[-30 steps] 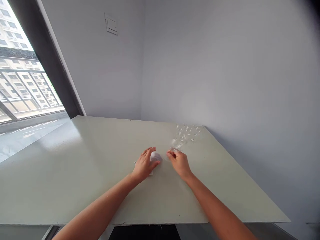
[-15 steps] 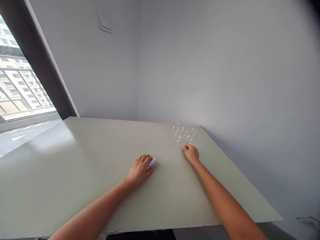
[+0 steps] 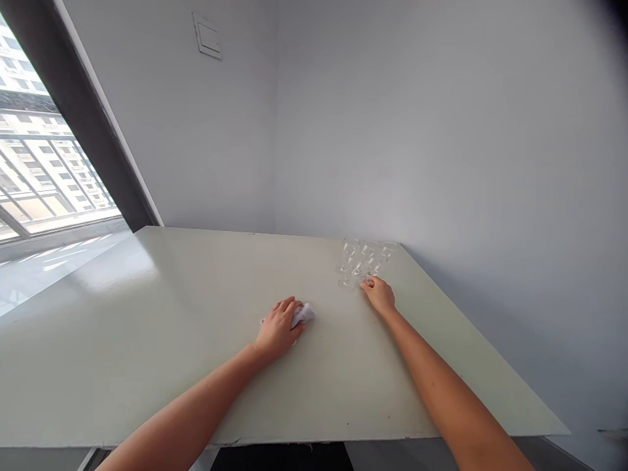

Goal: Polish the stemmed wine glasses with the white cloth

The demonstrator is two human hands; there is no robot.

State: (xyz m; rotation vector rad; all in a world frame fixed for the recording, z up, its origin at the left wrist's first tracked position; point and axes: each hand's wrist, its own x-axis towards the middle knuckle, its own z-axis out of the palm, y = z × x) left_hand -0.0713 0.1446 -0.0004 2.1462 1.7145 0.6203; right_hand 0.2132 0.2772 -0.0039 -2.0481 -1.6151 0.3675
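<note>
My left hand [image 3: 279,328] lies palm down on a crumpled white cloth [image 3: 304,314], pressing it to the tabletop. The cloth sticks out beyond the thumb side. My right hand [image 3: 380,294] reaches farther out, its fingertips pinched on a small clear glass [image 3: 364,281] at the front of a group. Most of that glass is hard to make out behind the fingers. Several clear stemmed glasses [image 3: 351,248] stand close together just beyond. Another clear glass [image 3: 346,282] sits to the left of my right fingertips.
The pale, glossy table [image 3: 196,288] has its far right corner by the grey wall [image 3: 441,131]. Its near edge [image 3: 314,443] runs below my forearms. A window [image 3: 44,150] with a dark frame is at the left. A light switch [image 3: 209,38] is on the wall.
The view has shifted slightly. My right hand, fingers still pinched, has moved a little closer in among the front glasses. My left hand stays on the cloth.
</note>
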